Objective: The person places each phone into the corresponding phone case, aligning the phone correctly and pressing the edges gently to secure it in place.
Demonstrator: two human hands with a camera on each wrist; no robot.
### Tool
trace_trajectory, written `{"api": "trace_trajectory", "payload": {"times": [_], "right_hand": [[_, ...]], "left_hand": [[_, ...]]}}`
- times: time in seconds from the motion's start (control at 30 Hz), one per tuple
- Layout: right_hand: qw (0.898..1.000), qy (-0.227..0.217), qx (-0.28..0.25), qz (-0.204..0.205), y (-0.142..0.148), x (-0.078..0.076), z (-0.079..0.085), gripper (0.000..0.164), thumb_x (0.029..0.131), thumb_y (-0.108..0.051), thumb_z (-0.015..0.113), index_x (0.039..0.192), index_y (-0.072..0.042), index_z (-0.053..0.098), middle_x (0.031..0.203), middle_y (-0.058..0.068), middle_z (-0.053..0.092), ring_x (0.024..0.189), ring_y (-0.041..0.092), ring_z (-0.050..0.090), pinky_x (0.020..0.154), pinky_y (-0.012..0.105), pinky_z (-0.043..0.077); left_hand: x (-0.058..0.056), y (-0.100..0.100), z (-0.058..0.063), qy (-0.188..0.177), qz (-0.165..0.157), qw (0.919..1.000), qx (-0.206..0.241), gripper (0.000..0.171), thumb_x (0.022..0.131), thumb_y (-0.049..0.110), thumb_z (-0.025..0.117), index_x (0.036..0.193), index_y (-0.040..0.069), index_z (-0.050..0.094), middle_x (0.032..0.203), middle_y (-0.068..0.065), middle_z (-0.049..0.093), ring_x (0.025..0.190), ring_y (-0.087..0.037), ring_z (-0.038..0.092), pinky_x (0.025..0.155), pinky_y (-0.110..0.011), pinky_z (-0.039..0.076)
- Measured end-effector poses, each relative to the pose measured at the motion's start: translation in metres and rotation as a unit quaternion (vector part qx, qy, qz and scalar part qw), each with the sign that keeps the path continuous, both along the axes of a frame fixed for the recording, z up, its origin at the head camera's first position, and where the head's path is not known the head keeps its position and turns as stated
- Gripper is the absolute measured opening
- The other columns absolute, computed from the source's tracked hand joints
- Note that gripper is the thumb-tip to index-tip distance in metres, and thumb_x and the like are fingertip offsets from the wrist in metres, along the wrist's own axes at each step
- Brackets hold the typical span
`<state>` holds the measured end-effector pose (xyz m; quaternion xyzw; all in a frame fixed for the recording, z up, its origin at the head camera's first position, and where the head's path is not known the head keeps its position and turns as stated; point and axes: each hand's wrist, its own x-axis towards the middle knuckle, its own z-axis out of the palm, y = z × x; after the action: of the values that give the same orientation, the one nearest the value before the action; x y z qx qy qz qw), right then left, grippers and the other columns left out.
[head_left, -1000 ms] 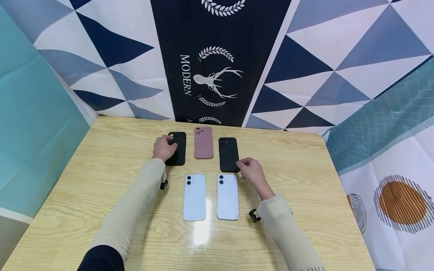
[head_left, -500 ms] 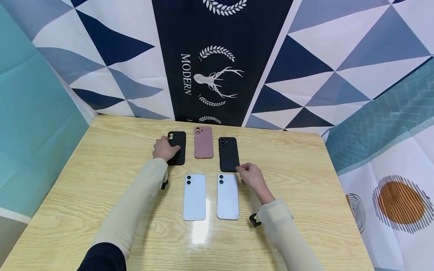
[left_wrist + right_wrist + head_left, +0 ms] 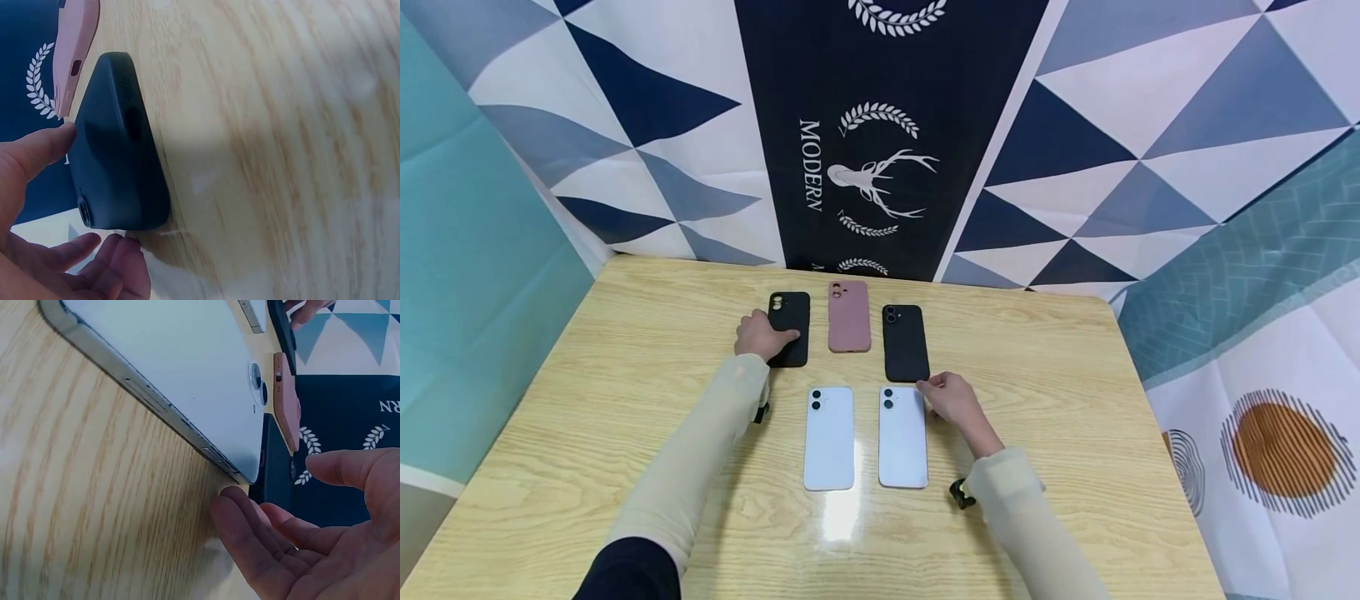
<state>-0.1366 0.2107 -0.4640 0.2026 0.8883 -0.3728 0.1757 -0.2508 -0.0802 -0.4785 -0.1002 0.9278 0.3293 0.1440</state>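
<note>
Both hands [image 3: 757, 336] [image 3: 953, 398] near black cases [image 3: 793, 310] [image 3: 905, 343]

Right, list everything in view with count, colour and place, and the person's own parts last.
Flat glossy rectangular phones: two, white, near row on the table
Matte rectangular phone cases: two, black, ends of the far row
Smooth rectangular phone case: one, pink, between the black ones
Wood-grain table: one, pale yellow, beneath them
Triangle-and-deer backdrop: one, blue, white and black, behind the table
Plain sheet: one, teal, left side
Disc-printed cloth: one, white and orange, right side
Sleeves: two, cream, both arms
Left hand: one, bare, at the left black case
Right hand: one, bare, by the right phone's far corner
</note>
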Motion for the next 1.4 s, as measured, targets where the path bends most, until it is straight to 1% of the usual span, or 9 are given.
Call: {"api": "trace_trajectory", "payload": {"times": [0.23, 0.47, 0.57, 0.83, 1.07, 1.27, 1.4], "right_hand": [[1.0, -0.011, 0.007, 0.006, 0.001, 0.0, -0.004, 0.039, 0.093, -0.032, 0.053, 0.112, 0.002, 0.057, 0.079, 0.01, 0.063, 0.065, 0.016, 0.06, 0.054, 0.022, 0.045], [1.0, -0.007, -0.004, 0.005, -0.001, 0.002, -0.004, 0.037, 0.093, -0.03, 0.054, 0.11, 0.002, 0.059, 0.089, 0.012, 0.061, 0.066, 0.017, 0.061, 0.057, 0.026, 0.051], [1.0, -0.005, -0.008, 0.006, -0.002, 0.002, -0.004, 0.038, 0.093, -0.03, 0.054, 0.11, 0.003, 0.059, 0.089, 0.012, 0.061, 0.066, 0.017, 0.06, 0.057, 0.027, 0.053], [1.0, -0.006, -0.01, 0.009, -0.003, 0.004, -0.005, 0.037, 0.093, -0.029, 0.054, 0.108, 0.004, 0.06, 0.086, 0.012, 0.061, 0.067, 0.018, 0.06, 0.056, 0.027, 0.053], [1.0, -0.01, -0.01, 0.005, -0.004, 0.004, -0.007, 0.037, 0.093, -0.03, 0.055, 0.11, 0.004, 0.059, 0.096, 0.015, 0.062, 0.068, 0.019, 0.06, 0.057, 0.027, 0.053], [1.0, -0.008, -0.008, 0.006, -0.006, 0.004, -0.006, 0.036, 0.092, -0.028, 0.057, 0.109, 0.004, 0.059, 0.097, 0.016, 0.062, 0.067, 0.018, 0.06, 0.056, 0.027, 0.053], [1.0, -0.005, -0.004, 0.012, -0.007, 0.005, -0.005, 0.037, 0.091, -0.026, 0.058, 0.113, 0.004, 0.058, 0.1, 0.017, 0.063, 0.069, 0.018, 0.06, 0.056, 0.026, 0.052]], "left_hand": [[0.001, 0.001, 0.001, -0.012, -0.009, 0.9998, -0.013, 0.079, 0.085, 0.043, 0.063, 0.136, -0.011, 0.033, 0.132, -0.031, 0.038, 0.123, -0.044, 0.039, 0.101, -0.052, 0.041], [0.001, 0.004, 0.001, -0.014, -0.004, 0.9996, -0.023, 0.079, 0.083, 0.043, 0.066, 0.134, -0.01, 0.036, 0.132, -0.031, 0.038, 0.122, -0.043, 0.04, 0.098, -0.052, 0.043], [0.002, 0.005, 0.001, -0.014, -0.002, 0.9994, -0.031, 0.078, 0.083, 0.042, 0.066, 0.134, -0.009, 0.037, 0.131, -0.03, 0.038, 0.121, -0.043, 0.04, 0.097, -0.053, 0.044], [0.003, 0.007, 0.002, -0.017, 0.001, 0.9991, -0.039, 0.075, 0.083, 0.041, 0.066, 0.134, -0.007, 0.039, 0.13, -0.029, 0.04, 0.12, -0.042, 0.042, 0.095, -0.053, 0.045], [0.002, 0.009, 0.002, -0.023, 0.0, 0.9983, -0.053, 0.074, 0.084, 0.041, 0.066, 0.134, -0.007, 0.041, 0.128, -0.029, 0.041, 0.116, -0.043, 0.045, 0.093, -0.052, 0.046], [0.0, 0.01, 0.003, -0.027, 0.002, 0.9978, -0.06, 0.073, 0.084, 0.041, 0.065, 0.132, -0.008, 0.042, 0.127, -0.029, 0.042, 0.116, -0.044, 0.045, 0.094, -0.052, 0.046], [-0.001, 0.01, 0.005, -0.033, -0.004, 0.997, -0.07, 0.072, 0.084, 0.042, 0.065, 0.132, -0.007, 0.043, 0.126, -0.029, 0.043, 0.113, -0.044, 0.047, 0.093, -0.051, 0.047]]}}
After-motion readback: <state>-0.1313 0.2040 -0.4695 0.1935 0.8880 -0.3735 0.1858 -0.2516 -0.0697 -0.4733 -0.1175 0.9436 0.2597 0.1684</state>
